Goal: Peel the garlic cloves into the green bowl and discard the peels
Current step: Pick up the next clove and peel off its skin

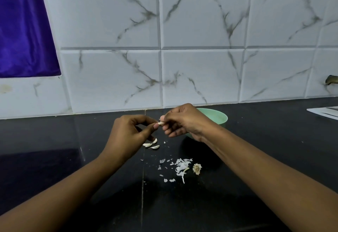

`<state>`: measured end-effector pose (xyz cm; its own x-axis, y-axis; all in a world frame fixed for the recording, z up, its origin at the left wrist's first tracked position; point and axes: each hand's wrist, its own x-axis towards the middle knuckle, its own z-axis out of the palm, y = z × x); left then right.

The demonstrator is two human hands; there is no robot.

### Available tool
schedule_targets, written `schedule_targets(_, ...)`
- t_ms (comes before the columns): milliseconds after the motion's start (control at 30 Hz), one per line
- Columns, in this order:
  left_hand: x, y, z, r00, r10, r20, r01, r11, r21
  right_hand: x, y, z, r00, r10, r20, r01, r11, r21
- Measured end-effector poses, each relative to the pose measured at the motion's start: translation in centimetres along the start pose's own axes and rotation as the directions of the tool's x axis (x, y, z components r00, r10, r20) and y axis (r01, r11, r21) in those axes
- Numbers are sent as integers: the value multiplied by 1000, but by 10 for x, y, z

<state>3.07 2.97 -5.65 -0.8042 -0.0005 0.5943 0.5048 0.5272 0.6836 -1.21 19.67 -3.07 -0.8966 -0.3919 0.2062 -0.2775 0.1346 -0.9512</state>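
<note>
Both hands meet above the black counter and pinch one small garlic clove (161, 123) between their fingertips. My left hand (130, 134) holds it from the left, my right hand (184, 121) from the right. The green bowl (218, 117) stands just behind my right hand, which hides much of it. A few unpeeled cloves (152, 145) lie on the counter under my left hand. A scatter of white peels (180, 167) and the dry garlic root end (197, 168) lie nearer to me.
The black counter (54, 158) runs to a marble-patterned tiled wall (201, 57). A white flat object (323, 112) sits at the far right edge. A purple cloth (23, 30) hangs at the upper left.
</note>
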Motion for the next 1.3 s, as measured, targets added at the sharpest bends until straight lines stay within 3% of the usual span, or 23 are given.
schedule_targets(100,-2,2,3,1000,0,-7,0,1000,1,1,2,4,998,45,-34,-45,999,-5)
schedule_targets(233,-1,5,3,991,-129,34,133,965,-225,1,3,6,996,85,-37,-85,996,-2)
schedule_targets(433,2,6,4,919,-365,147,391,800,-456,2,-2,-4,998,53,-38,-50,995,83)
schedule_targets(633,6,5,2,880,-445,163,454,692,-562,-1,-6,-3,996,6,-87,-4,1000,20)
schedule_targets(800,5,6,3,878,-452,156,453,682,-575,-4,-10,-5,996,80,29,-77,991,-108)
schedule_targets(1000,4,2,5,898,-423,121,417,732,-539,-1,3,6,997,-49,-58,53,996,69)
schedule_targets(1300,2,3,7,955,-295,41,286,869,-404,1,9,16,994,-40,-98,48,995,89)
